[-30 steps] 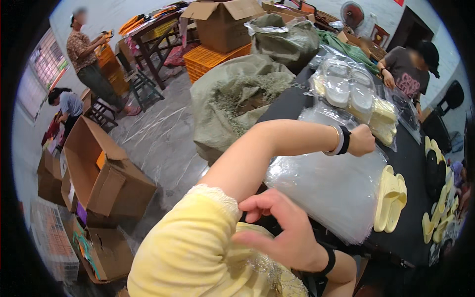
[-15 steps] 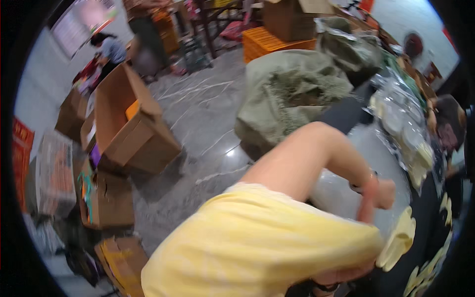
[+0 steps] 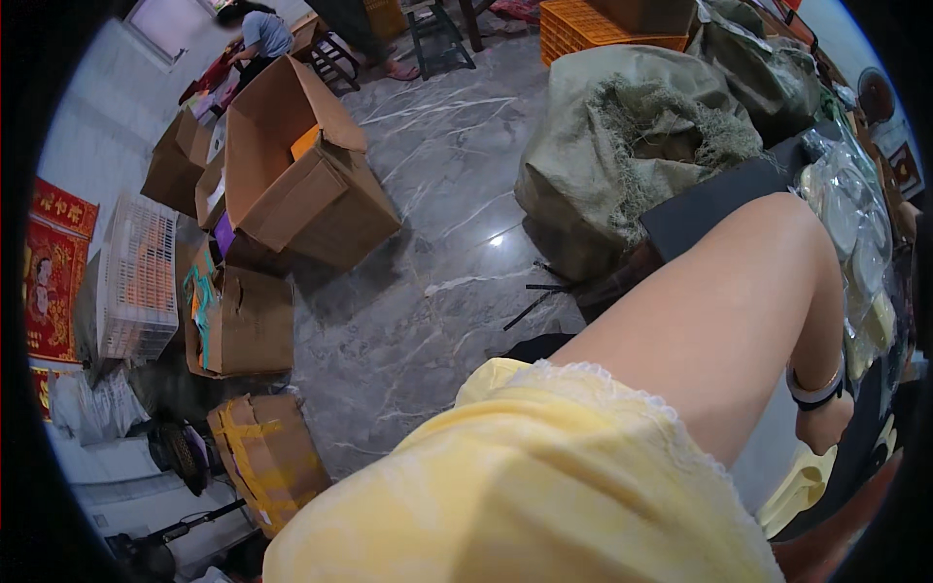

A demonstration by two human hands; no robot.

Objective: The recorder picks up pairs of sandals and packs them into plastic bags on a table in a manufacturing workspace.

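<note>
My left arm reaches across to the right from a yellow lace-edged sleeve (image 3: pixel 544 466), its elbow bent. My left hand (image 3: pixel 824 425), with a bracelet and a dark band at the wrist, points downward with its fingers curled. What lies inside them is hidden. Just below it is a pale yellow slipper-like piece (image 3: pixel 799 491) on the dark work surface; whether the hand touches it I cannot tell. A reddish-brown forearm-like shape (image 3: pixel 846 534) crosses the lower right corner, and no right hand shows. Clear-bagged pale pieces (image 3: pixel 860 243) lie beyond my left hand.
A large open carton (image 3: pixel 321 209), a smaller carton (image 3: pixel 255 321) and a taped carton (image 3: pixel 267 457) stand at left by a white plastic crate (image 3: pixel 141 282). A bulky green sack (image 3: pixel 593 146) and orange crate (image 3: pixel 583 37) are ahead. Another person (image 3: pixel 262 37) sits far left.
The view has swung, so the cartons and sack sit farther right and higher. My left hand shows farther right and a little lower. The hand with a black band below the sleeve has gone out of sight.
</note>
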